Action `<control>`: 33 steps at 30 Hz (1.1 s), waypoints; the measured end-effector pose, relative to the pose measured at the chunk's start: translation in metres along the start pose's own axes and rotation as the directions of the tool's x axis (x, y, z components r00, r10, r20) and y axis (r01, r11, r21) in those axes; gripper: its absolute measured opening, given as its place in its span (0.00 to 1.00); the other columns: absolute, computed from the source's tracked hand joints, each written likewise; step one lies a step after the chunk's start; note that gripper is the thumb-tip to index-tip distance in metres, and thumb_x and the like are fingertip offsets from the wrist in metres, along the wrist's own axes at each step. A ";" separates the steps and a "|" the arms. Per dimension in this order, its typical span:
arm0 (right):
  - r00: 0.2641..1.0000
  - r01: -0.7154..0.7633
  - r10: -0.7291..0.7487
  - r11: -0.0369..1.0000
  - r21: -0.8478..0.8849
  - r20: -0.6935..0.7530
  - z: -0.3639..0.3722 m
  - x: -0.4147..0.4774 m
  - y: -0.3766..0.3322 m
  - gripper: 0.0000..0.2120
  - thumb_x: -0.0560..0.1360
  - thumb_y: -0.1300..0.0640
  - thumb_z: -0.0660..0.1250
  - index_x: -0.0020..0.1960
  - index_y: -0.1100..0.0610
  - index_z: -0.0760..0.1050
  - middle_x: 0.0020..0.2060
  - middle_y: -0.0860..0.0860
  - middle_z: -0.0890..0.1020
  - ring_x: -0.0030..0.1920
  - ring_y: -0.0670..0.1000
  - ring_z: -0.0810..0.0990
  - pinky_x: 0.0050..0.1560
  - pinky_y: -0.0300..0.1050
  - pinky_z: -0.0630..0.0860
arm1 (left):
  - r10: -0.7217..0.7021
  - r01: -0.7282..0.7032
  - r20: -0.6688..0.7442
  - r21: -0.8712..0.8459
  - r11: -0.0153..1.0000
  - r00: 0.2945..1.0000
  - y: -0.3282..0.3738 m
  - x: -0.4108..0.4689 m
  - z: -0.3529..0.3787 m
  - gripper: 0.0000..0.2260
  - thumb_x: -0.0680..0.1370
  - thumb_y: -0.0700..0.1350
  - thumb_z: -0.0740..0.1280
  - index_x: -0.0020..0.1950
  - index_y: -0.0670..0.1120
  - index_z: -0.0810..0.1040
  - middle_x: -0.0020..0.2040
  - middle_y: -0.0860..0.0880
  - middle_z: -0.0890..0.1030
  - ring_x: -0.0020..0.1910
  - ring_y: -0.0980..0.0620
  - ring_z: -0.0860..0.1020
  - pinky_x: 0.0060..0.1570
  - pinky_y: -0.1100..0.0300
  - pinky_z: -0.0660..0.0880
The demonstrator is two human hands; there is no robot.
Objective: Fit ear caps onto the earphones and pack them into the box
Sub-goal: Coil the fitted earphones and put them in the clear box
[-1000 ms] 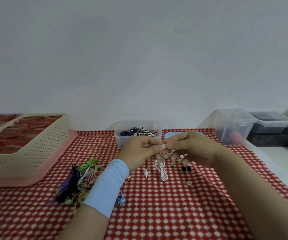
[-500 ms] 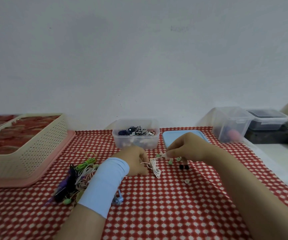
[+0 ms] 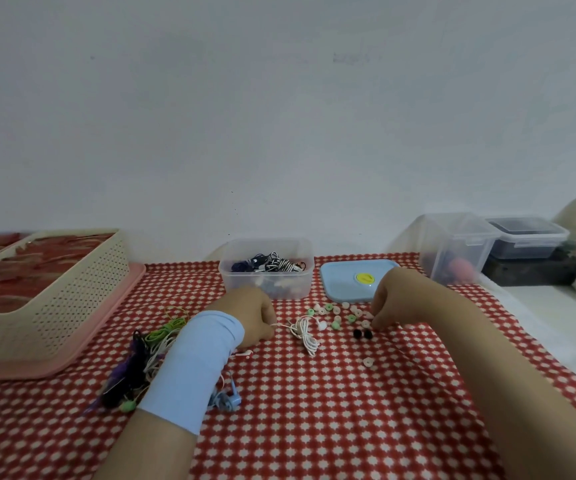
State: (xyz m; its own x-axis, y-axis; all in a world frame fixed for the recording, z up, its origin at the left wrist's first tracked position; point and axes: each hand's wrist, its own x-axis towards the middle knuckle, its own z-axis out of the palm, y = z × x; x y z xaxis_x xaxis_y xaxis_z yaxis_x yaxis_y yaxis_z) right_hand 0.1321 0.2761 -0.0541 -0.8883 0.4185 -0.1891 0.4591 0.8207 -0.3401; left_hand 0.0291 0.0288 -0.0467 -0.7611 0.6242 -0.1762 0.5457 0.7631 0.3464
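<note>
The checked tablecloth (image 3: 314, 427) carries all parts. The clear box (image 3: 293, 289) is the reference for every position below; it stands at the far middle of the cloth and contains several coiled sets. The cream basket (image 3: 82, 306) sits well to the left of the box. The blue lid (image 3: 345, 282) lies flat just to the right of the box. The left hand (image 3: 248, 317) rests directly in front of the box, fingers curled under, pinching one end of the white earphones (image 3: 303, 336). The right hand (image 3: 397, 299) is in front of the lid, to the right of the box, fingers curled down among the ear caps (image 3: 335, 317). Whether it has a cap between its fingertips cannot be told. A pile of loose earphones (image 3: 144, 355) lies in front of the box and to its left. The white earphones lie in front of the box, between the two hands. The cable runs out of the left-hand grip to the right, then bunches. One bud (image 3: 321, 324) lies at the right end, just beside the caps. The caps are scattered in front of the box's right corner. The right hand is the nearer one to the caps. The fitting step likely requires it to carry a cap left to the bud.
</note>
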 end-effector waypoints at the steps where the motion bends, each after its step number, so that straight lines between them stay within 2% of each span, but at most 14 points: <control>1: 1.000 0.000 0.000 1.000 0.011 0.005 0.000 0.001 0.000 0.05 0.67 0.53 0.81 0.43 0.50 0.88 0.39 0.45 0.87 0.41 0.47 0.85 0.50 0.44 0.84 | -0.005 0.004 -0.033 -0.040 0.999 0.999 0.000 0.000 -0.002 0.05 0.76 0.43 0.71 0.47 0.53 0.81 0.44 0.53 0.82 0.42 0.55 0.81 0.49 0.60 0.78; 3: 0.999 0.001 -0.002 0.999 0.047 0.034 -0.002 0.001 -0.001 0.03 0.69 0.54 0.80 0.43 0.50 0.88 0.38 0.46 0.87 0.39 0.47 0.87 0.49 0.43 0.84 | 0.008 -0.018 -0.092 -0.111 0.994 0.996 0.000 0.000 -0.004 0.06 0.75 0.42 0.71 0.48 0.53 0.79 0.43 0.54 0.81 0.42 0.54 0.81 0.52 0.58 0.79; 6: 0.999 0.011 -0.016 0.995 0.101 0.050 -0.007 -0.005 -0.003 0.02 0.71 0.58 0.78 0.42 0.52 0.87 0.37 0.48 0.88 0.35 0.47 0.87 0.43 0.39 0.83 | 0.074 -0.106 -0.154 -0.217 0.970 0.985 0.003 0.001 -0.003 0.05 0.73 0.43 0.73 0.46 0.52 0.80 0.44 0.54 0.83 0.41 0.57 0.80 0.47 0.63 0.77; 8: 0.999 0.042 -0.044 0.988 0.150 0.009 -0.010 -0.008 -0.005 0.04 0.72 0.61 0.76 0.42 0.53 0.86 0.38 0.49 0.87 0.33 0.47 0.86 0.38 0.38 0.81 | 0.100 -0.153 -0.184 -0.300 0.942 0.978 0.006 0.001 0.002 0.05 0.72 0.43 0.75 0.44 0.53 0.81 0.43 0.55 0.83 0.42 0.57 0.81 0.48 0.65 0.76; 11: 0.991 0.130 -0.117 0.957 0.259 -0.066 -0.010 -0.010 -0.015 0.04 0.75 0.59 0.74 0.45 0.51 0.85 0.39 0.50 0.87 0.30 0.46 0.84 0.35 0.39 0.80 | 0.137 -0.214 -0.222 -0.379 0.900 0.965 0.006 0.003 0.007 0.04 0.73 0.43 0.74 0.44 0.52 0.84 0.42 0.57 0.83 0.42 0.60 0.80 0.47 0.69 0.75; 14: 0.978 0.202 -0.201 0.854 0.479 -0.053 -0.005 -0.015 -0.029 0.03 0.78 0.58 0.72 0.47 0.55 0.85 0.39 0.53 0.87 0.29 0.47 0.80 0.29 0.39 0.75 | 0.147 -0.243 -0.244 -0.430 0.869 0.959 0.004 0.005 0.009 0.04 0.77 0.48 0.70 0.46 0.54 0.85 0.38 0.56 0.84 0.37 0.61 0.80 0.44 0.68 0.76; 17: 0.967 0.210 -0.254 0.723 0.658 -0.028 0.001 -0.020 -0.038 0.05 0.77 0.59 0.73 0.48 0.60 0.86 0.39 0.54 0.87 0.30 0.48 0.79 0.27 0.39 0.73 | 0.121 -0.244 -0.263 -0.508 0.826 0.957 0.006 0.005 0.013 0.05 0.79 0.49 0.67 0.45 0.54 0.81 0.30 0.55 0.80 0.26 0.59 0.74 0.34 0.66 0.74; 21: 0.967 0.166 -0.253 0.642 0.749 0.003 0.008 -0.018 -0.042 0.05 0.74 0.64 0.75 0.51 0.60 0.85 0.42 0.60 0.86 0.30 0.49 0.77 0.25 0.38 0.70 | 0.046 -0.236 -0.280 -0.696 0.678 0.959 0.012 0.004 0.018 0.04 0.78 0.43 0.70 0.49 0.44 0.80 0.36 0.47 0.83 0.26 0.53 0.76 0.27 0.64 0.73; 23: 0.971 0.165 -0.237 0.622 0.766 -0.016 0.011 -0.015 -0.042 0.03 0.76 0.61 0.74 0.49 0.60 0.85 0.45 0.64 0.85 0.31 0.53 0.76 0.25 0.39 0.69 | 0.033 -0.221 -0.257 -0.754 0.619 0.966 0.016 0.004 0.020 0.03 0.77 0.42 0.70 0.49 0.43 0.82 0.37 0.43 0.83 0.28 0.53 0.78 0.28 0.64 0.75; 25: 0.972 0.164 -0.236 0.600 0.783 -0.022 0.014 -0.015 -0.044 0.04 0.77 0.58 0.74 0.47 0.58 0.86 0.46 0.68 0.83 0.34 0.58 0.74 0.25 0.40 0.67 | 0.028 -0.184 -0.197 -0.845 0.502 0.980 0.018 0.005 0.024 0.06 0.77 0.43 0.70 0.51 0.44 0.84 0.41 0.41 0.84 0.31 0.54 0.79 0.31 0.64 0.77; 27: 0.968 0.175 -0.249 0.563 0.807 -0.036 0.016 -0.015 -0.047 0.03 0.76 0.60 0.74 0.46 0.57 0.87 0.42 0.62 0.85 0.32 0.55 0.76 0.24 0.40 0.66 | 0.034 -0.152 -0.151 -0.915 0.373 0.988 0.019 0.006 0.027 0.08 0.77 0.44 0.70 0.54 0.44 0.85 0.42 0.41 0.83 0.32 0.54 0.78 0.34 0.63 0.77; 29: 0.966 0.184 -0.253 0.529 0.828 -0.053 0.017 -0.016 -0.049 0.04 0.76 0.63 0.74 0.45 0.56 0.87 0.37 0.53 0.87 0.29 0.50 0.77 0.22 0.37 0.66 | 0.055 -0.121 -0.110 -0.955 0.271 0.992 0.018 0.007 0.027 0.10 0.79 0.44 0.67 0.57 0.42 0.83 0.39 0.45 0.81 0.34 0.55 0.78 0.36 0.63 0.78; 31: 0.968 0.183 -0.242 0.494 0.850 -0.068 0.017 -0.016 -0.051 0.04 0.76 0.64 0.73 0.49 0.58 0.85 0.36 0.51 0.86 0.27 0.49 0.77 0.21 0.36 0.66 | 0.093 -0.081 -0.067 -0.985 0.153 0.993 0.016 0.006 0.026 0.12 0.81 0.42 0.64 0.61 0.40 0.81 0.43 0.46 0.80 0.38 0.54 0.79 0.40 0.61 0.80; 33: 0.970 0.164 -0.236 0.441 0.882 -0.062 0.016 -0.015 -0.050 0.04 0.77 0.65 0.72 0.49 0.60 0.84 0.39 0.53 0.87 0.26 0.48 0.77 0.21 0.36 0.66 | 0.132 -0.075 -0.059 -0.989 0.124 0.989 0.013 0.006 0.026 0.12 0.82 0.38 0.62 0.63 0.40 0.79 0.44 0.46 0.79 0.41 0.54 0.79 0.43 0.60 0.80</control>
State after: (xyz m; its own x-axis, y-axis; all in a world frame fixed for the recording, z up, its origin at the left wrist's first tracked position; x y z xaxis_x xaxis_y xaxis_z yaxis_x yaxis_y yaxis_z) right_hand 0.1222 0.2223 -0.0491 -0.9706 0.2361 -0.0463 0.0686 0.0872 -0.9938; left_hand 0.0405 0.0466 -0.0668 -0.7015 0.7088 -0.0742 -0.2221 -0.1185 0.9678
